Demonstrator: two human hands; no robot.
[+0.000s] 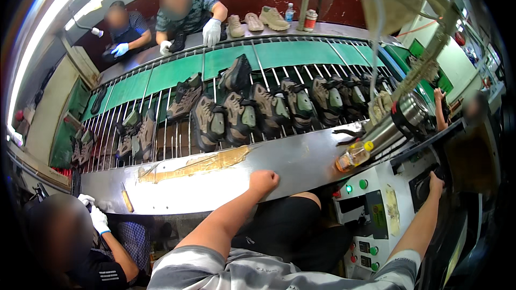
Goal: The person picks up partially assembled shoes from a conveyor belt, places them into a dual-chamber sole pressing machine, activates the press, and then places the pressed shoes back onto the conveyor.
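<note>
My left hand (264, 181) rests in a fist on the metal ledge (295, 166) along the near side of the rack conveyor, and nothing shows in it. Off to the right, my right hand (436, 183) is closed at a dark part of a machine; what its fingers grip I cannot make out. Beyond my left fist, several brown and black shoes (270, 110) stand in a row on the metal rods. One shoe (235, 75) lies tipped behind that row, partly over the green belt (290, 53).
A white control panel (352, 204) with green buttons stands between my arms. A bottle of yellow liquid (355, 156) and a steel flask (395, 123) lie at the ledge's right end. A wooden-handled tool (127, 198) lies left. Gloved co-workers sit across and at lower left.
</note>
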